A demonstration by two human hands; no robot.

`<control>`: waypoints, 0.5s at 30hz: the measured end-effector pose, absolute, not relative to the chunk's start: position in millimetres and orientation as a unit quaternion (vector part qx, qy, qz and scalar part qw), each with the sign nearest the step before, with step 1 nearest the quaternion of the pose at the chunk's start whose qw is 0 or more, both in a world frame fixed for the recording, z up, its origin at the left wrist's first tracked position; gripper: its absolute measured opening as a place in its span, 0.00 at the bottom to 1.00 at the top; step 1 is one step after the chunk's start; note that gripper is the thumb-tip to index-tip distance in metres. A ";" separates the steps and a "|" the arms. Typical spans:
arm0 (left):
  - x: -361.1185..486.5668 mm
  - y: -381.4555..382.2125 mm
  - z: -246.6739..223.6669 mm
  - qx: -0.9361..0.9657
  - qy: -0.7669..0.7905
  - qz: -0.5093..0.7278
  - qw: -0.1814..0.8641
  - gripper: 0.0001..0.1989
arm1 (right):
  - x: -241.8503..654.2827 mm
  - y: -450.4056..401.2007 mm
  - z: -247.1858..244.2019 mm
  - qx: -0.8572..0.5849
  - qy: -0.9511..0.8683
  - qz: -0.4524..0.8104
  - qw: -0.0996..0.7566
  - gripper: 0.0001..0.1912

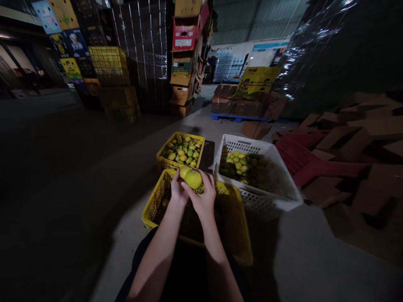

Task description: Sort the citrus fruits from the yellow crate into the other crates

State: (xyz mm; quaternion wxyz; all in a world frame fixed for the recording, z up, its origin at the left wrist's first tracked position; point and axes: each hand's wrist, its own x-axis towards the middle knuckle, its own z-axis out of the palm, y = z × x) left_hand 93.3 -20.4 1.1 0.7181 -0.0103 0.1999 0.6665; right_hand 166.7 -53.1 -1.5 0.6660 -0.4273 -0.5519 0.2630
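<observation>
Both hands are raised close together above a yellow plastic crate (244,222). A yellow-green lemon (193,179) sits between the thumb and fingers of my right hand (204,197). Just behind it, partly covered, a second lemon (184,171) is gripped by my left hand (178,188). The near crate's inside is in shadow, and my forearms hide much of it. Beyond it, a smaller yellow crate (161,161) is filled with yellow and green lemons (182,152). On the right, a white crate (285,176) also holds lemons (241,163).
A red plastic chair or frame (315,163) lies among flattened cardboard boxes (368,142) on the right. Farther back stand a blue pallet (237,118) with boxes, a tall box stack (184,63), and stacked yellow crates (110,67). Grey floor (132,239) surrounds the crates.
</observation>
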 end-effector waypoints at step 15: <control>80.6 -34.6 26.9 0.057 0.196 0.685 0.699 0.11 | 193.1 -62.3 15.1 -0.351 -0.411 0.475 0.694 0.27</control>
